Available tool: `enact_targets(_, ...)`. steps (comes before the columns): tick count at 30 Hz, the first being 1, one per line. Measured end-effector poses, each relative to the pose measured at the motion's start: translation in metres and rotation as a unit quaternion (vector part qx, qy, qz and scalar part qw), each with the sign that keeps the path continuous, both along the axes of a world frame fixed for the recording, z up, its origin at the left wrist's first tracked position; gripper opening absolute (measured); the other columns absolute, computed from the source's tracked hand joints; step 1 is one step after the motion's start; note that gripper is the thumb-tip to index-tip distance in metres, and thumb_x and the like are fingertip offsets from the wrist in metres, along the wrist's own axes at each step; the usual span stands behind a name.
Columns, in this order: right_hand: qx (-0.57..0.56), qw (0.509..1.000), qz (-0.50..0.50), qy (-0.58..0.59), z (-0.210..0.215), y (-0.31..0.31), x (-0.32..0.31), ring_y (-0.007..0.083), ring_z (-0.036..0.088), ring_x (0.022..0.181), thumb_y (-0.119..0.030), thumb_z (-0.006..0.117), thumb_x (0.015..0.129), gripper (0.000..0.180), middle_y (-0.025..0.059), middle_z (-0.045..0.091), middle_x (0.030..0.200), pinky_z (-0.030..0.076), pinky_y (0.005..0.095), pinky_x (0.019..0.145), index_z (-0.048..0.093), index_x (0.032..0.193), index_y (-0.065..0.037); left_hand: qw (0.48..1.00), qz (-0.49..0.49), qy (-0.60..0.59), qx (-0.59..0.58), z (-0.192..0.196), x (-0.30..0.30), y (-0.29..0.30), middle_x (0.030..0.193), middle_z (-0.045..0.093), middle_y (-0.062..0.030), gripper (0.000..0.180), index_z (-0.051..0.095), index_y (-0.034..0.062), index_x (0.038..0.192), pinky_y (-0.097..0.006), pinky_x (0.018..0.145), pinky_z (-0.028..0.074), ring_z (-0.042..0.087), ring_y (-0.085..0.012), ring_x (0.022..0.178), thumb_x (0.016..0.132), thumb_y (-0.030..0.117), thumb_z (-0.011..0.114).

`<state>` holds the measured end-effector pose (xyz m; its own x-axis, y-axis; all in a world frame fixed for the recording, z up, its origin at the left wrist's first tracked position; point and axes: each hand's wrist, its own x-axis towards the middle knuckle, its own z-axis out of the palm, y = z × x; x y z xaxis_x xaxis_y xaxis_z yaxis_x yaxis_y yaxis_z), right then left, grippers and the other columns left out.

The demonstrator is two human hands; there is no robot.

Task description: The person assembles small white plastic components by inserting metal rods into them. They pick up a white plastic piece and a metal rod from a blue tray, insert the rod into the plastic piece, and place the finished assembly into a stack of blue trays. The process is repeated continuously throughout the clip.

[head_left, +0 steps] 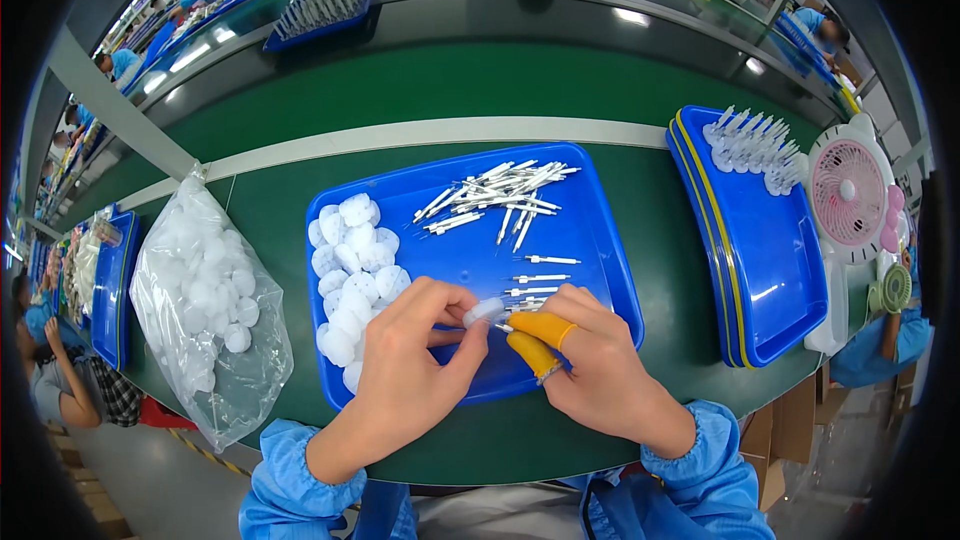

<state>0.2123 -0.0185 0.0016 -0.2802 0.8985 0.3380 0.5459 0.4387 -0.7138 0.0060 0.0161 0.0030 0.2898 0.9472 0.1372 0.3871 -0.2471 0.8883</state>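
Over the front of a blue tray (604,230), my left hand (405,365) pinches a translucent white disc (484,311) between thumb and fingers. Yellow finger cots cover the thumb and forefinger of my right hand (590,355), which are closed on a thin white rod (503,327). Only the rod's end shows, touching or very near the disc's edge; the rest is hidden by the fingers. Similar discs (352,250) are heaped along the tray's left side. A loose pile of slim white rods with metal pins (500,190) lies at its back, and several more (540,278) lie in a row beyond my right hand.
On the left, a clear plastic bag (215,310) holds many white discs. Stacked blue and yellow trays (770,280) at the right carry discs with upright rods (750,145). Beside them stands a pink and white fan (847,185). A conveyor (500,75) runs behind; people work farther off.
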Motion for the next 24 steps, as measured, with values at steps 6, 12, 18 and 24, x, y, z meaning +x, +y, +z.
enact_targets(6, -0.019, 1.000, 0.000, -0.023, -0.003, 0.003, 0.006, 0.0360, 0.060, 0.089, 0.008, 0.074, 0.066, 0.033, 0.0174, 0.064, 0.095, 0.050, 0.0458, 0.081, 0.074, 0.099, 0.009, 1.000, -0.008, 0.005, -0.013, 0.002, -0.001, -0.002, 0.095, 0.070, -0.0133, 0.017, 0.067, -0.0034, 0.101, -0.035, 0.076, 0.068, 0.076, -0.0233, 0.086, 0.089, -0.003, 0.079)
enact_targets(12, -0.005, 1.000, 0.008, -0.023, -0.004, -0.001, -0.005, 0.0364, 0.061, 0.088, 0.009, 0.073, 0.065, 0.036, 0.0185, 0.064, 0.095, 0.051, 0.0457, 0.080, 0.073, 0.101, 0.010, 0.999, -0.017, 0.013, 0.035, -0.004, 0.004, -0.005, 0.095, 0.070, -0.0147, 0.018, 0.069, -0.0027, 0.103, -0.036, 0.076, 0.067, 0.076, -0.0265, 0.083, 0.088, -0.002, 0.079)
enact_targets(18, 0.018, 0.999, -0.024, 0.012, -0.007, -0.008, -0.012, 0.0371, 0.061, 0.083, 0.010, 0.070, 0.062, 0.026, 0.0190, 0.064, 0.090, 0.051, 0.0460, 0.073, 0.071, 0.088, 0.011, 0.996, -0.019, 0.033, 0.084, -0.009, 0.002, -0.010, 0.092, 0.066, -0.0156, 0.022, 0.070, -0.0022, 0.106, -0.038, 0.066, 0.061, 0.074, -0.0289, 0.077, 0.085, -0.002, 0.078)
enact_targets(24, 0.027, 0.997, -0.063, 0.026, -0.017, -0.008, -0.021, 0.0321, 0.061, 0.072, 0.012, 0.068, 0.070, 0.036, 0.0154, 0.068, 0.085, 0.046, 0.0403, 0.060, 0.076, 0.104, 0.006, 0.995, -0.019, 0.076, 0.062, -0.008, 0.008, -0.017, 0.094, 0.065, -0.0150, 0.017, 0.069, -0.0047, 0.104, -0.035, 0.070, 0.066, 0.074, -0.0267, 0.083, 0.088, -0.008, 0.073)
